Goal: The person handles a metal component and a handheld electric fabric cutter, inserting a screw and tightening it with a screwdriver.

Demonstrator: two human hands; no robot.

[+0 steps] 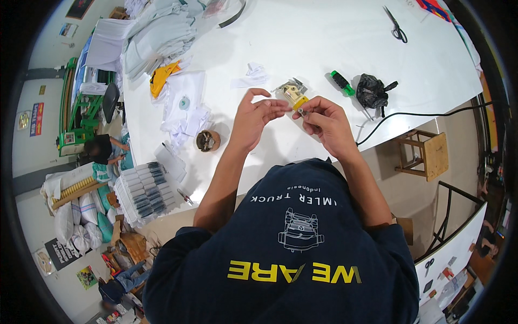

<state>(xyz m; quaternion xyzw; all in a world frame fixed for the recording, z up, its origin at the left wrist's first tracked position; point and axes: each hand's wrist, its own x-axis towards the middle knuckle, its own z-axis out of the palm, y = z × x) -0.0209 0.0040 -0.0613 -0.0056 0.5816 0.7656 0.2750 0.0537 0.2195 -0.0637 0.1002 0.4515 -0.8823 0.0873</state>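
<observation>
A small yellow power tool (295,97) with a cream body and a metal head is held over the white table. My right hand (327,121) is closed around its near end, where a small round metal part shows by the fingertips. Beside it, my left hand (256,120) has its fingers stretched toward the tool, thumb apart, with nothing visibly held. Whether the left fingertips touch the tool cannot be made out. To the right lie a green-and-black screwdriver (342,82) and a crumpled black plastic bag (372,92).
Left of my hands stand a round brown container (208,141) and white cloth scraps (183,102). Black scissors (396,27) lie far right. A black cord (421,114) runs along the right side, above a wooden stool (426,154). Other people are at the far left.
</observation>
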